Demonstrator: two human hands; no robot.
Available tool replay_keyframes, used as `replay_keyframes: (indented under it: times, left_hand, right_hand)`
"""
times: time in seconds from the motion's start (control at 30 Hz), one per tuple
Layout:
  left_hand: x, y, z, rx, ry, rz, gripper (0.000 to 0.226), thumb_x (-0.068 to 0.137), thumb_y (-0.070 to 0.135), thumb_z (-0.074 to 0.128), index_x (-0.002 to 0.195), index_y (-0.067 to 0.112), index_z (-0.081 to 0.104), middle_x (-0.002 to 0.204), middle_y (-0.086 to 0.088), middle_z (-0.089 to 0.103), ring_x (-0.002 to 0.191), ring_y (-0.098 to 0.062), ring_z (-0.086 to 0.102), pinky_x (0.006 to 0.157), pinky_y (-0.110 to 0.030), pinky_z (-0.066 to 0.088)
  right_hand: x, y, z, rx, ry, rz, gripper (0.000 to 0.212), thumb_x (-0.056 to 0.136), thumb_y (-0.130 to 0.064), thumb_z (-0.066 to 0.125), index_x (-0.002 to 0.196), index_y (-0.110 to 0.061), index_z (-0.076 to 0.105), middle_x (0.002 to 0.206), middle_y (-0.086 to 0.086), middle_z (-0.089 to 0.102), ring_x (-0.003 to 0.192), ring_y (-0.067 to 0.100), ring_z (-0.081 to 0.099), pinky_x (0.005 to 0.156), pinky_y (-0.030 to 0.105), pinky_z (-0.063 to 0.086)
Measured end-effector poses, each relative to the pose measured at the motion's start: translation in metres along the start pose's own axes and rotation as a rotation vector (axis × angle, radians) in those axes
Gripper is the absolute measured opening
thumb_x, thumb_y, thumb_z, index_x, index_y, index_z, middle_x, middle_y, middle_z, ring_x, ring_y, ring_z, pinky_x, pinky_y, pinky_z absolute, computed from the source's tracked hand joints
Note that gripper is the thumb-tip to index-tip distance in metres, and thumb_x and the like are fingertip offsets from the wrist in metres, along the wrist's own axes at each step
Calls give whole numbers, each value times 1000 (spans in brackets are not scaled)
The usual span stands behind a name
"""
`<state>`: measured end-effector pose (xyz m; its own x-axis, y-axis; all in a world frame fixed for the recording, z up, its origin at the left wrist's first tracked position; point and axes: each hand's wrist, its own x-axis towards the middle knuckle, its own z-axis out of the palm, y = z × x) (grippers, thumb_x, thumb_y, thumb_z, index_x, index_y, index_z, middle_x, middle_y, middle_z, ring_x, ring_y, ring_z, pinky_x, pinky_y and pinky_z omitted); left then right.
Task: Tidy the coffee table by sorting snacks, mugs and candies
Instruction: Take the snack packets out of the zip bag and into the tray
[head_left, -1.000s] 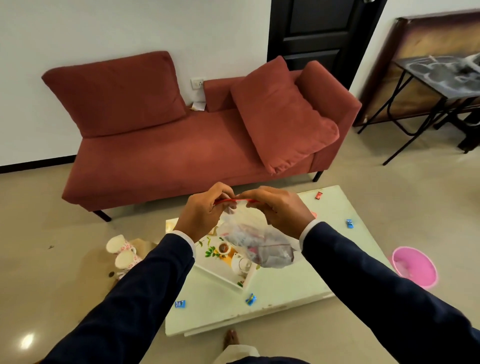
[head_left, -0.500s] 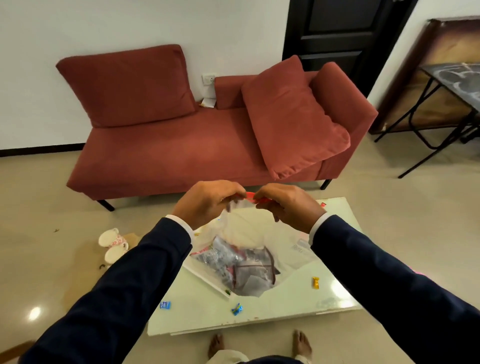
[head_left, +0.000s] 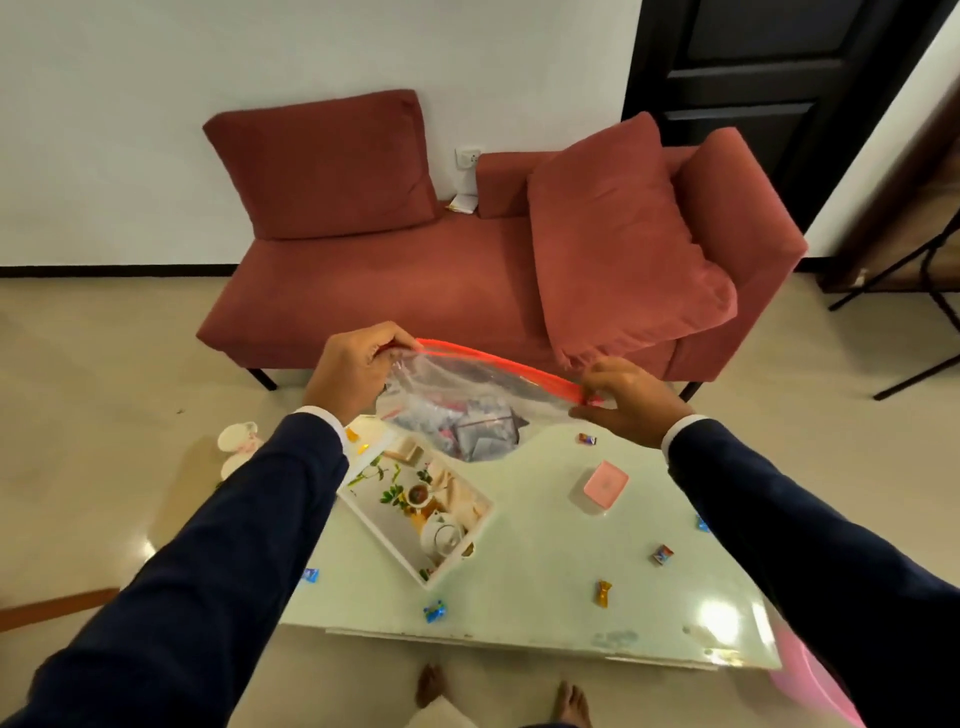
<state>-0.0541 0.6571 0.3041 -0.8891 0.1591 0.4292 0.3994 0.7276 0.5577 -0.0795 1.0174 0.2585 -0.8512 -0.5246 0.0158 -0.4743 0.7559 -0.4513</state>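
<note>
Plainly, both hands pinched the zip bag (head_left: 467, 410) by its red seal strip (head_left: 498, 364), one at each end. The left hand (head_left: 353, 374) gripped the end toward the sofa (head_left: 467, 291), held a little higher; the right hand (head_left: 628, 400) pinched the other end between thumb and fingertips, a little lower. The strip's long axis ran between the two grips, sloping down from left to right, and the clear pouch with its wrapped snacks hung below it, over the sofa-side edge of the coffee table (head_left: 545, 571).

Judged from the task, the next move turned on that line: the seal lay stretched taut between the hands, so either could run along it or pull it apart.

Below the bag, on the table, sat the white tray (head_left: 483, 519) with a small teapot (head_left: 441, 535), and loose candies (head_left: 602, 592) lay scattered on the side away from the sofa, with a pink dish (head_left: 605, 486) between them and the bag.

Half a second before, the two hands had been nearly touching at the middle of the strip; now they stood well apart, at its ends, with the strip drawn out straight.
</note>
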Motion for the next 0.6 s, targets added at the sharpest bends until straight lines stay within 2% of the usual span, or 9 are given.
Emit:
replay_keyframes:
  times: [0.1, 0.2, 0.3, 0.4, 0.5, 0.6]
  left_hand:
    - [1, 12, -1, 34, -76, 78, 20, 89, -3, 59, 92, 9, 75, 87, 1, 75, 80, -9, 71, 73, -34, 58]
    - [1, 23, 0, 73, -165, 153, 24, 85, -14, 64, 91, 5, 75, 90, -1, 75, 83, -11, 71, 76, -36, 60]
    - [-2, 20, -7, 114, -136, 163, 21, 85, -11, 69, 91, 9, 77, 96, 2, 76, 89, -16, 72, 76, -41, 60]
    - [-9, 6, -22, 300, -167, 222, 11, 85, 4, 77, 87, 15, 78, 116, 0, 72, 109, -22, 66, 81, -47, 56]
    - [-21, -19, -33, 427, -299, 233, 7, 88, 15, 76, 86, 21, 74, 136, -3, 61, 129, -28, 54, 92, -55, 48]
    - [-41, -40, -36, 345, -409, 206, 7, 94, 23, 68, 91, 29, 65, 145, 2, 48, 137, -24, 44, 103, -52, 45]
  right_hand:
    - [13, -25, 1, 33, -32, -191, 20, 86, -27, 79, 95, -11, 72, 110, 6, 60, 103, 25, 57, 93, 37, 47]
    - [32, -58, 6, 82, -40, -243, 25, 91, -28, 73, 112, -16, 68, 112, 2, 60, 101, 20, 60, 88, 33, 49]
    - [56, -77, 7, 53, -123, -172, 29, 94, -28, 68, 118, -12, 65, 112, 4, 59, 100, 25, 61, 89, 40, 50]
    - [72, -83, 3, 115, -170, -108, 32, 101, -32, 58, 115, -5, 68, 109, 9, 61, 102, 28, 60, 94, 37, 45]
    - [81, -81, 8, 123, -56, 20, 28, 103, -21, 53, 115, -2, 71, 111, 15, 66, 109, 33, 61, 97, 36, 43]
    - [86, -84, 20, 127, 50, 124, 30, 95, -8, 58, 123, -6, 69, 121, 12, 64, 114, 31, 61, 101, 36, 45]
